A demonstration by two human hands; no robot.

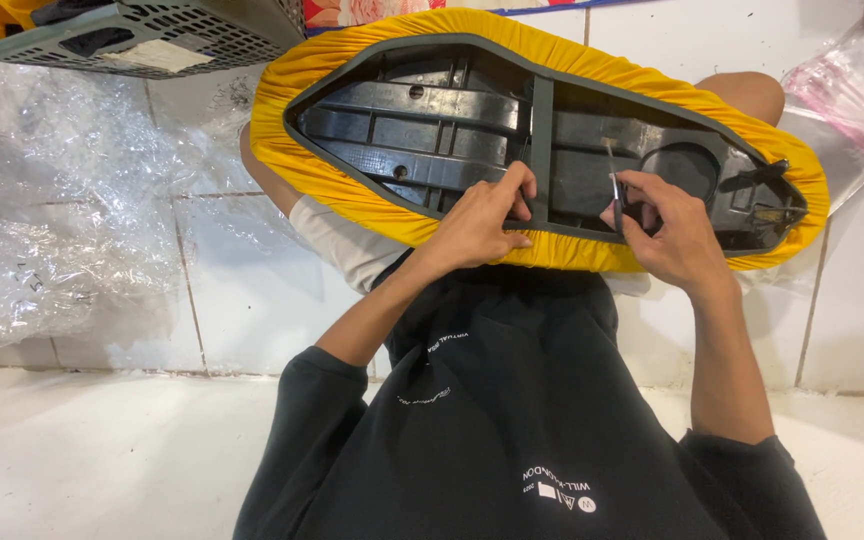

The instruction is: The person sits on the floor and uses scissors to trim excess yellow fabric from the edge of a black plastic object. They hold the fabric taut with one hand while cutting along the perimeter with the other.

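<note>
Left hand (482, 222) fingers curl over the dark centre rib (542, 150), gripping it. Right hand (674, 232) pinches a thin metal tool (612, 172) between thumb and fingers. Both work on the upturned seat (432, 120), black base wrapped in yellow cover (352, 190), lying across the lap at frame centre. Clear plastic (52, 220) fills the left; a grey basket (152, 35) sits upper left.

Motorcycle seat (432, 120) upside down across the person's lap, black ribbed plastic base facing up, yellow cover (352, 190) stretched and gathered around its rim, thin metal tool (614, 175) upright over the base's narrower end.
</note>
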